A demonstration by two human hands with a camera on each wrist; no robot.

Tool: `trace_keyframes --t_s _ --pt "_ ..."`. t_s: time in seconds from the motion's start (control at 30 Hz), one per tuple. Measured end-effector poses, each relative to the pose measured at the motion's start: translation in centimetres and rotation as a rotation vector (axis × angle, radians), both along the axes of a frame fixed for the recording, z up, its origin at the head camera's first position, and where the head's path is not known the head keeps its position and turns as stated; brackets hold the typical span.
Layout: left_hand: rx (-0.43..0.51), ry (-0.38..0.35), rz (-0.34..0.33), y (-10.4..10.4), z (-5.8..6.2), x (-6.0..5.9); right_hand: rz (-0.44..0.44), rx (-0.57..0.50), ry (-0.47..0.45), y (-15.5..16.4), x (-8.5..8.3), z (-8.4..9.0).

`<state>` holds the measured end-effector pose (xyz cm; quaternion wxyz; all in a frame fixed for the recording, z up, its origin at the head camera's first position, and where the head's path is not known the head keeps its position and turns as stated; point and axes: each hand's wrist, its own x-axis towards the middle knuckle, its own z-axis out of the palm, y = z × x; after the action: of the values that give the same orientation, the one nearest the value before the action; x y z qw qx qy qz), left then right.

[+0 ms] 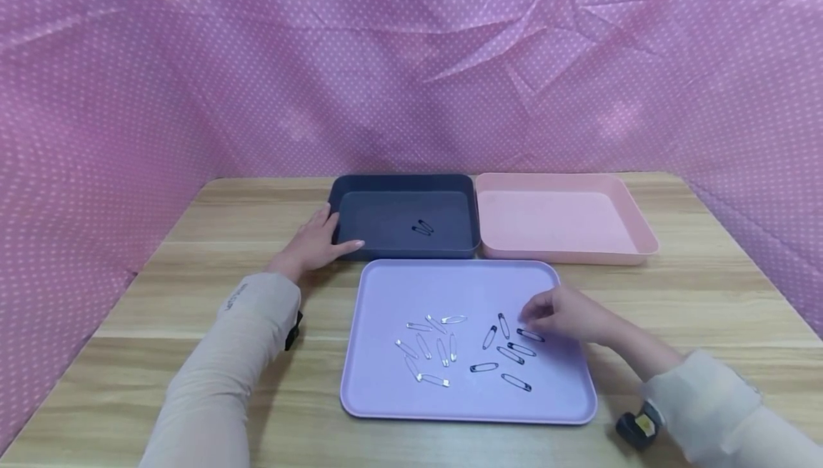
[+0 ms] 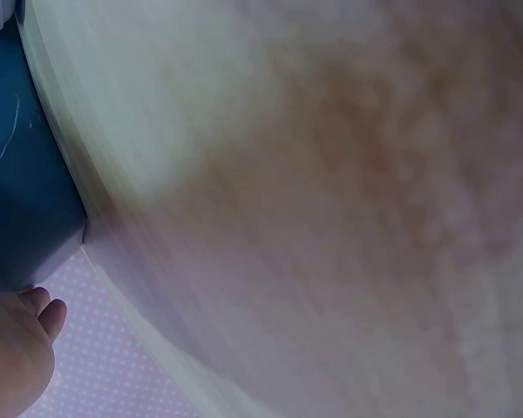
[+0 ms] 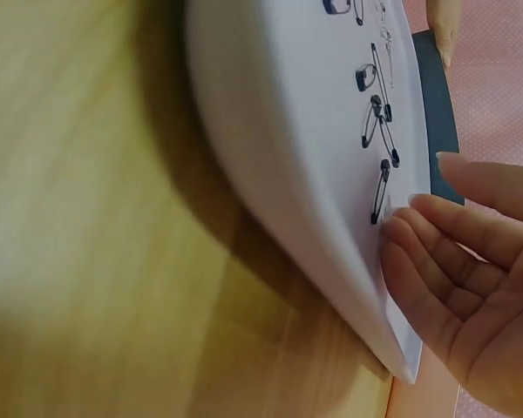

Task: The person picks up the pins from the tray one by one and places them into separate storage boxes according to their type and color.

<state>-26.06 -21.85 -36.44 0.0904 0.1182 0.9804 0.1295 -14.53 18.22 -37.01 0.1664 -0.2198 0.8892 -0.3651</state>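
A lilac tray (image 1: 450, 289) (image 3: 279, 131) lies near me with several silver safety pins (image 1: 427, 346) on its left half and several black safety pins (image 1: 511, 354) (image 3: 375, 122) on its right half. My right hand (image 1: 536, 313) (image 3: 418, 209) hovers over the black group, fingers relaxed, fingertips at the end of one black pin (image 3: 381, 190) and holding nothing. Behind it, my left hand (image 1: 318, 243) (image 2: 17, 348) rests with straight fingers on the front left corner of a dark blue tray (image 1: 398, 181) (image 2: 26, 200). That tray holds black pins (image 1: 421, 227).
A pink tray (image 1: 566, 221) with nothing in it sits to the right of the dark one. All three trays lie on a wooden table (image 1: 707, 296). A pink dotted curtain (image 1: 411, 61) closes off the back and sides. Black wrist devices (image 1: 636, 429) sit on both arms.
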Motion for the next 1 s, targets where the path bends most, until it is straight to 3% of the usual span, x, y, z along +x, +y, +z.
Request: trace_keyframes --t_s 0.47,1.0 --pt "-0.006 0.005 0.002 0.0 -0.1 0.0 -0.013 0.098 0.134 -0.3 1.1 -0.8" --pt "-0.007 0.0 0.005 0.0 -0.1 -0.1 0.008 0.09 0.13 -0.4 1.1 -1.1"
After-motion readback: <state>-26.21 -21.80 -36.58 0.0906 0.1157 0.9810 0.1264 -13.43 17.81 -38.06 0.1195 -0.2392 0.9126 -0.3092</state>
